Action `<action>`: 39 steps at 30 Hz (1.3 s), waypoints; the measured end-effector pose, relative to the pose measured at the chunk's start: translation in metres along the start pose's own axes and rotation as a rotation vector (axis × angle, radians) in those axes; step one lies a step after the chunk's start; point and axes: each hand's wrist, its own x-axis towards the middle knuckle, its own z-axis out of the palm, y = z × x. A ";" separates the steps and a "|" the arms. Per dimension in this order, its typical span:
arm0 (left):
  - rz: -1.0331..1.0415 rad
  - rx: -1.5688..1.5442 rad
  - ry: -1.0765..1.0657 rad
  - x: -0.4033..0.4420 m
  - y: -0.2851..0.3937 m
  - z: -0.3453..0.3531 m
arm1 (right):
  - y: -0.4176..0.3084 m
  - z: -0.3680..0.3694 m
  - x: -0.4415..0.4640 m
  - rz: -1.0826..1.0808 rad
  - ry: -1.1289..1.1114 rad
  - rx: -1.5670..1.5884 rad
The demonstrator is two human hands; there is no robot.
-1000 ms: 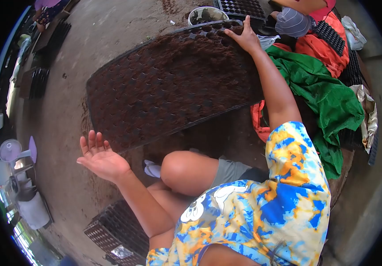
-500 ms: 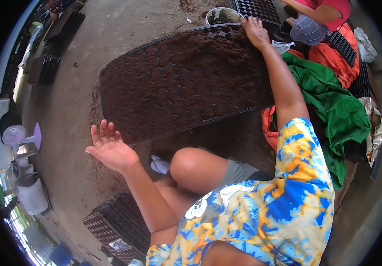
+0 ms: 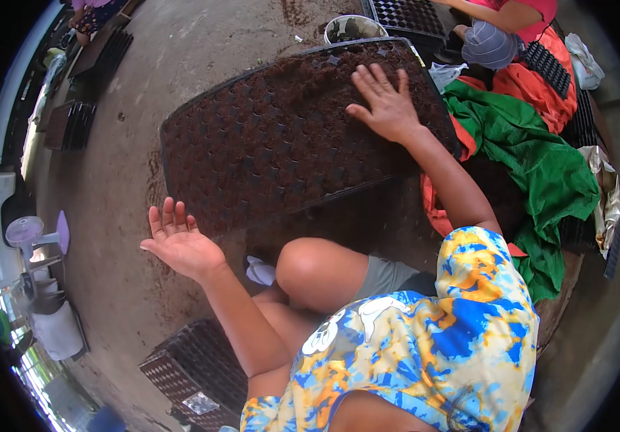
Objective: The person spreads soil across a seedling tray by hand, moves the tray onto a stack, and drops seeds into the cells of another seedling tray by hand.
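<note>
A large black seedling tray (image 3: 252,209) lies in front of me, its rows of cells filled with dark brown soil (image 3: 281,129). Loose soil is heaped more thickly toward the tray's far right part. My right hand (image 3: 387,104) rests on that soil, palm down, with its fingers spread. Off the tray's near left corner, my left hand (image 3: 184,245) is held palm up, fingers apart, and nothing is in it.
A white bucket (image 3: 355,29) stands beyond the tray, beside another cell tray (image 3: 407,18). Green cloth (image 3: 540,165) and orange cloth (image 3: 540,86) lie at the right. Stacked trays (image 3: 198,374) sit near my left side. A co-worker in a pink top (image 3: 526,18) is at upper right.
My right hand has moved from the tray's far right edge inward and nearer to me, over the soil. More of the far right rim shows. The left hand has stayed nearly still.
</note>
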 end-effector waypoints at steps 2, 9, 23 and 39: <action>-0.004 0.002 0.005 0.000 0.002 -0.001 | 0.003 -0.013 -0.010 0.053 0.031 -0.039; -0.004 -0.015 -0.013 -0.002 0.005 0.001 | 0.019 -0.004 -0.031 0.031 -0.003 -0.009; -0.007 -0.027 -0.002 -0.005 0.011 0.001 | 0.084 0.034 0.021 0.662 0.049 0.232; -0.016 -0.025 0.046 0.005 0.012 -0.006 | 0.126 0.059 0.099 0.529 0.019 0.346</action>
